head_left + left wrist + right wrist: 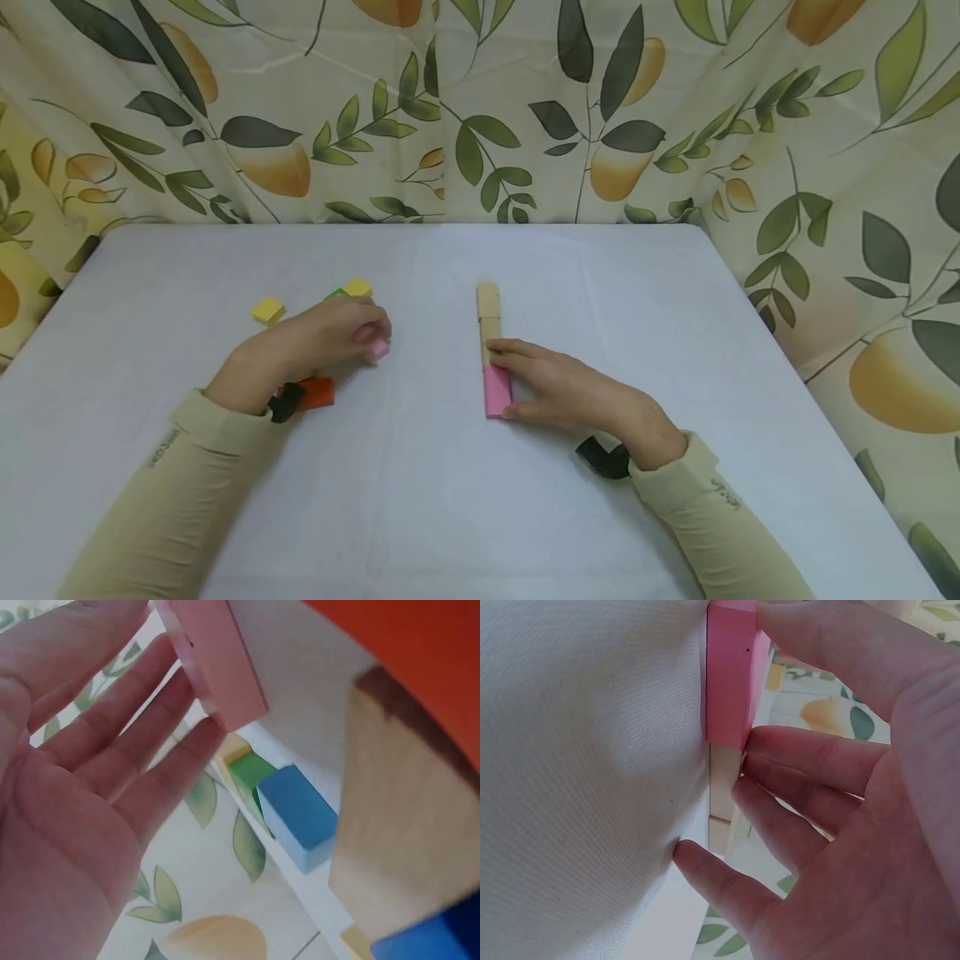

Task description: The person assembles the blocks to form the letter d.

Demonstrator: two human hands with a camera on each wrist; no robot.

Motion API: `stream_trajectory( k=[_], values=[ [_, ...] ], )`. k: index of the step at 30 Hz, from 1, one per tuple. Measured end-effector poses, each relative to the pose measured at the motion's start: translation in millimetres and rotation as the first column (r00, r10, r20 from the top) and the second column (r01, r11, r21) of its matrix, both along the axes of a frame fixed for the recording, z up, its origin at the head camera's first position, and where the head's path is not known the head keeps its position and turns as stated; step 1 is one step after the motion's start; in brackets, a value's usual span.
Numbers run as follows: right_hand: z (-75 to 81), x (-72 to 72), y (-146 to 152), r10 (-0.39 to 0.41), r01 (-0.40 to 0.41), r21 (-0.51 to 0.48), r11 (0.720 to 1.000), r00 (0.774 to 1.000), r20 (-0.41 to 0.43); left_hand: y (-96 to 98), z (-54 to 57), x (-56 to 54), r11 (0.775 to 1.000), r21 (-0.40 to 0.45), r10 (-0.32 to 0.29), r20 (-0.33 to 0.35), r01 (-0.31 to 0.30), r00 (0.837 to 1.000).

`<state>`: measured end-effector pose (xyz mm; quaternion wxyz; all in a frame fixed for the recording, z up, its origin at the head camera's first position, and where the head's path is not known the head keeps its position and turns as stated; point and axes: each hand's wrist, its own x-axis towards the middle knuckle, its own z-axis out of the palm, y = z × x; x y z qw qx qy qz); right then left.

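Left fingers: the left hand [326,329] is pinching a light pink block [382,349], left of the row.
Right fingers: the right hand [566,387] is holding its fingers loosely spread along the row's right side, thumb touching the bright pink block [497,393].
Row: two beige blocks [488,301] are continuing the bright pink one end to end, away from the person.
Around left hand: an orange block [317,394] is lying near the wrist; green [337,293] and yellow blocks [358,287] are sitting beyond.
Support: a white table [450,517] is carrying everything.
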<state>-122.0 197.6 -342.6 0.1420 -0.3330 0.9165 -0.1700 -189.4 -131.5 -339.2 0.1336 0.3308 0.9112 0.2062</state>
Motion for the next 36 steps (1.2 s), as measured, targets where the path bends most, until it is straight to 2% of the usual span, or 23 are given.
stream_trajectory(
  k=[5,10,18,28,33,36],
  values=[
    [-0.9,0.1,-1,0.001,-0.001,0.001,1.0,1.0,-0.008,9.4,-0.9,-3.2,1.0,0.008,-0.001,-0.022,0.001,1.0],
    [-1.0,0.6,-1,-0.007,0.007,0.001,1.0,1.0,0.012,19.8,-3.8,-9.6,1.0,0.01,-0.028,-0.062,0.028,0.998],
    [-0.5,0.5,-1,-0.013,0.013,0.014,1.0,1.0,0.014,34.5,-3.5,-15.8,0.999,-0.03,-0.035,-0.087,0.033,0.996],
    [-0.2,1.1,-1,0.001,-0.001,0.001,1.0,1.0,0.002,48.3,0.9,-16.4,0.99,-0.139,-0.006,-0.023,0.003,1.0],
    [0.2,0.8,0,0.001,-0.001,0.004,1.0,1.0,-0.006,53.2,2.6,-16.1,0.983,-0.182,-0.023,-0.036,0.016,0.999],
    [0.2,0.8,1,0.004,-0.004,-0.006,1.0,1.0,-0.001,57.3,3.1,-16.8,0.979,-0.204,-0.005,-0.039,-0.003,0.999]
  ],
)
